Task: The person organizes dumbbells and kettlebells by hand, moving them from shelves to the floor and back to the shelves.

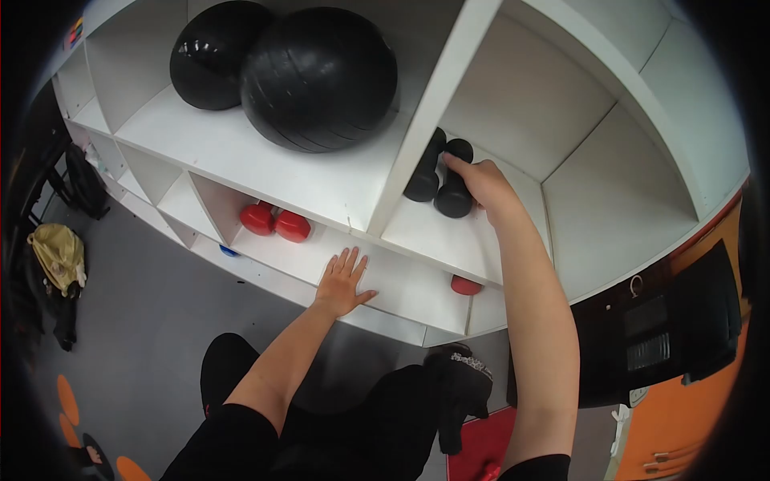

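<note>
My right hand (pixel 486 186) reaches into the right-hand compartment and is closed round the middle of a black dumbbell (pixel 455 200); the thumb shows on the handle, while the other fingers are mostly hidden. A second black dumbbell (pixel 422 185) lies just left of it on the same shelf. Lower down, my left hand (pixel 342 286) rests flat with fingers spread on the white lower shelf (pixel 409 298), holding nothing. To its left sit two red dumbbells (pixel 291 227). A red dumbbell end (pixel 465 285) shows under the upper shelf, to the right of my left hand.
Two large black exercise balls (pixel 321 80) fill part of the upper left compartment. A white upright divider (pixel 429 108) separates it from the right compartment. A yellow bag or cloth (pixel 58 252) hangs at far left. A red mat (pixel 483 441) lies on the grey floor.
</note>
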`<state>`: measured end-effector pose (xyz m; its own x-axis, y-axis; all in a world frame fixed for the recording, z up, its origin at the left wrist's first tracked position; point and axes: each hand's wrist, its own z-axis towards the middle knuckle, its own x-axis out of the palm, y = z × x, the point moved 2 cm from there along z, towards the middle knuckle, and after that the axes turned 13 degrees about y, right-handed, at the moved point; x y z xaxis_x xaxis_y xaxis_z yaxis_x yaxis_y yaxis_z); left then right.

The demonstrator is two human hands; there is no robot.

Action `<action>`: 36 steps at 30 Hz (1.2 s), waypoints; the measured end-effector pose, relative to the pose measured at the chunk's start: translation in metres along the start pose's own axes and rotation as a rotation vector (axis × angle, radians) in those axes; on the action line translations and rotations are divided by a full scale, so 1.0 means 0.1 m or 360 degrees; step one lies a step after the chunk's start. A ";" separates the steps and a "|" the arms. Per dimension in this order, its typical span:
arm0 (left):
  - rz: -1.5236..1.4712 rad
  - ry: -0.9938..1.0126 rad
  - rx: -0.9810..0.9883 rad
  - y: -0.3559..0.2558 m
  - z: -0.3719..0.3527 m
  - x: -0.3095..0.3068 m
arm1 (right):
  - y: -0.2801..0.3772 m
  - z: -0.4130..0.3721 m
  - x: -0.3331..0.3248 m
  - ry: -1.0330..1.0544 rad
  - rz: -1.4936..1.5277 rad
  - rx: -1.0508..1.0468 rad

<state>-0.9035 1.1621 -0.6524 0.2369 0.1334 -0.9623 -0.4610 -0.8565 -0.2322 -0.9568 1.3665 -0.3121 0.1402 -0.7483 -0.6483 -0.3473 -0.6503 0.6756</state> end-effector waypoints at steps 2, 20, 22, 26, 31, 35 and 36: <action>0.0004 0.0007 0.0002 0.01 -0.02 0.01 | -0.01 0.05 0.02 -0.0059 -0.0134 -0.0102; -0.0579 -0.0259 0.0153 -0.09 -0.33 -0.02 | -0.12 -0.89 0.60 -0.0697 0.1070 -0.0935; -0.1130 -0.0206 0.0320 -0.18 -0.62 -0.07 | -0.20 -0.94 0.60 -0.0794 0.1184 -0.1008; -0.2218 0.0053 0.0531 -0.46 -1.45 -0.20 | -0.41 -1.41 0.79 -0.0929 0.1075 -0.1082; -0.2224 -0.0047 0.1195 -0.68 -1.98 -0.67 | -0.39 -2.20 1.53 0.0003 0.0499 -0.0703; -0.3046 0.0271 0.0842 -0.73 -2.16 -0.34 | -0.47 -2.15 2.21 0.0524 0.0139 -0.0616; -0.2982 0.0153 0.0704 -0.68 -2.19 -0.28 | -0.52 -2.13 2.28 0.0535 0.0126 -0.0621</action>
<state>-0.6914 1.1068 -0.5787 0.6442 0.5564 0.5248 0.2511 0.4943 -0.8323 -0.7094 1.2017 -0.4207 0.4397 -0.7562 -0.4846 -0.0065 -0.5422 0.8402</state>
